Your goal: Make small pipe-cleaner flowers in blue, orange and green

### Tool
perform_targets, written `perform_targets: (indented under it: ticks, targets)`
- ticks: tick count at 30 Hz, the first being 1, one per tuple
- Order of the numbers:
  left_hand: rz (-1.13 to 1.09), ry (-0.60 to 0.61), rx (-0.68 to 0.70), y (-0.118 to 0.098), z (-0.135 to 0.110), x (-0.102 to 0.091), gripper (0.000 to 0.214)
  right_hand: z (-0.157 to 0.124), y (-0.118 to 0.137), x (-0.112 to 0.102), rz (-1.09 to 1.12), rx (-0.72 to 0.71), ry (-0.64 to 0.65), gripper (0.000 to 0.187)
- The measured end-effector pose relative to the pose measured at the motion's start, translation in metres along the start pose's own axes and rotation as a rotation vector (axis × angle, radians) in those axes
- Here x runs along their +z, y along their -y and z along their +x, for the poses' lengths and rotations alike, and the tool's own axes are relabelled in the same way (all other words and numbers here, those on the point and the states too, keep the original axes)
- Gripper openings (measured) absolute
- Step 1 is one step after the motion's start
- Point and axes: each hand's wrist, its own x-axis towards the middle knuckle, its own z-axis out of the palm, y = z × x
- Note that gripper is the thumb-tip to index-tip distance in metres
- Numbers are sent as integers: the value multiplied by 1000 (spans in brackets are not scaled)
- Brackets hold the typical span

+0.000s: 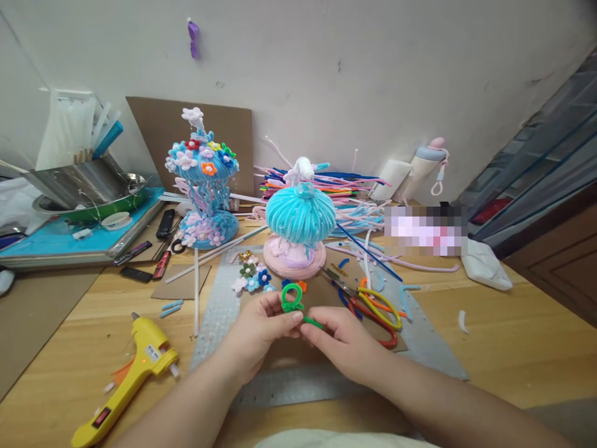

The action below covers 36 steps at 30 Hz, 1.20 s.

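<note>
My left hand [261, 336] and my right hand [340, 339] meet over a grey cutting mat [214, 323], and both pinch a green pipe cleaner [293, 300]. Its upper part is bent into small loops above my left thumb; its tail runs into my right fingers. Just beyond the hands lie several small pipe-cleaner flowers [252, 277]. Behind them stands a blue fuzzy dome on a pink base [298, 224]. To its left rises a taller blue ornament covered in flowers [203, 186].
A yellow glue gun [135, 373] lies at the front left. Scissors with yellow and red handles [373, 305] rest right of my hands. A heap of coloured pipe cleaners [336, 186] lies by the wall. A metal bowl on a blue board [84, 186] sits at far left.
</note>
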Motion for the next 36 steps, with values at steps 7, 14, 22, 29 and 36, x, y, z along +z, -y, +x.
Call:
perform_targets:
  ticks: [7,14,22,29,36]
  targets:
    - [61,-128,63,-2,2,-1,22,-1,-1,-15,289,99,-298,39]
    - [84,-143,80,-3,1,-1,25,6,-7,-20,596,73,-546,23]
    - [17,-123,30,2,3,0,24,5,-4,-8,793,-34,-225,14]
    - [217,-34,42,5,2,6,19,2,-6,-2,894,-85,-51,13]
    - [589,-92,129,8,0,7,12,1,-4,-5,901,33,-234,13]
